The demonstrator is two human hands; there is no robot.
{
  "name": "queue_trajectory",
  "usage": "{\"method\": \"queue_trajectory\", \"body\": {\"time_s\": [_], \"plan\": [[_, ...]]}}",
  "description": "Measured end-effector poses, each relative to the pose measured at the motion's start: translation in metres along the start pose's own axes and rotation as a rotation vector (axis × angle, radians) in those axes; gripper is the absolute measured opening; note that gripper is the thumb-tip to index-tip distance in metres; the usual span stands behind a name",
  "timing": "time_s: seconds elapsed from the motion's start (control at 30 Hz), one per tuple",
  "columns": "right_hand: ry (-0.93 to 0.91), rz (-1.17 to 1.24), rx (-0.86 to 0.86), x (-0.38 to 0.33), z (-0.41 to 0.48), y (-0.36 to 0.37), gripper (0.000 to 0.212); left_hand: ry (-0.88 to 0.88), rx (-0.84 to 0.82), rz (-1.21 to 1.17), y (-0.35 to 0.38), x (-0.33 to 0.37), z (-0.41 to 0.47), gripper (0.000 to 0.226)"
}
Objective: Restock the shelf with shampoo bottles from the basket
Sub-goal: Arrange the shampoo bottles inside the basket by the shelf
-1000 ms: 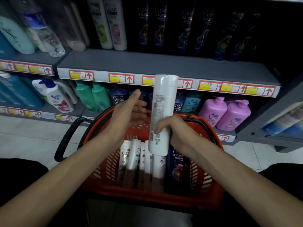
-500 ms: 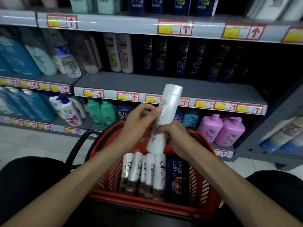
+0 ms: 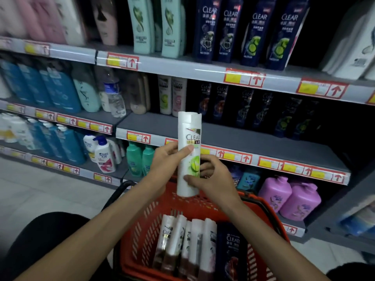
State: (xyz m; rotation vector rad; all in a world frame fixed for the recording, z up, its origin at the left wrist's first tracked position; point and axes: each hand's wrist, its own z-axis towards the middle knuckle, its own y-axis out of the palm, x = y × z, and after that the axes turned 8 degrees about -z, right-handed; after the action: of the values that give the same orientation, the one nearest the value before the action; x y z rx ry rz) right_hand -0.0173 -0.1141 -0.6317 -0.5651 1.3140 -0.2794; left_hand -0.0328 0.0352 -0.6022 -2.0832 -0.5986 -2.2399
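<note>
Now both hands grip the white bottle (image 3: 188, 153) upright above the basket (image 3: 269, 216): left hand (image 3: 166, 159) fingers curled round its middle, right hand (image 3: 211, 179) pinching low.

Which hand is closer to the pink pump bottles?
Right. The right hand grips the white bottle low, left of the pink pump bottles; the left hand grips higher, farther left.

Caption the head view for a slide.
Left hand and right hand grip a white plastic CLEAR shampoo bottle upright above the red plastic basket.
</note>
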Motion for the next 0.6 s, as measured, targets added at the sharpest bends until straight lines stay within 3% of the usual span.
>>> {"method": "queue_trajectory", "body": {"time_s": [0.17,0.3,0.47,0.6], "plan": [[0.01,-0.233,0.035,-0.014,0.011,0.034,0.051,-0.008,0.015,-0.03,-0.027,0.017,0.023,0.018],[0.0,-0.224,0.097,-0.039,0.038,0.058,0.043,0.021,-0.024,-0.023,-0.044,0.03,0.045,0.024],[0.072,-0.287,0.117,-0.055,0.089,0.092,0.047,0.038,0.059,-0.065,-0.065,0.032,0.084,0.038],[0.065,-0.323,0.199,-0.059,0.129,0.117,0.049,0.117,0.044,0.08,-0.086,0.03,0.122,0.034]]}}
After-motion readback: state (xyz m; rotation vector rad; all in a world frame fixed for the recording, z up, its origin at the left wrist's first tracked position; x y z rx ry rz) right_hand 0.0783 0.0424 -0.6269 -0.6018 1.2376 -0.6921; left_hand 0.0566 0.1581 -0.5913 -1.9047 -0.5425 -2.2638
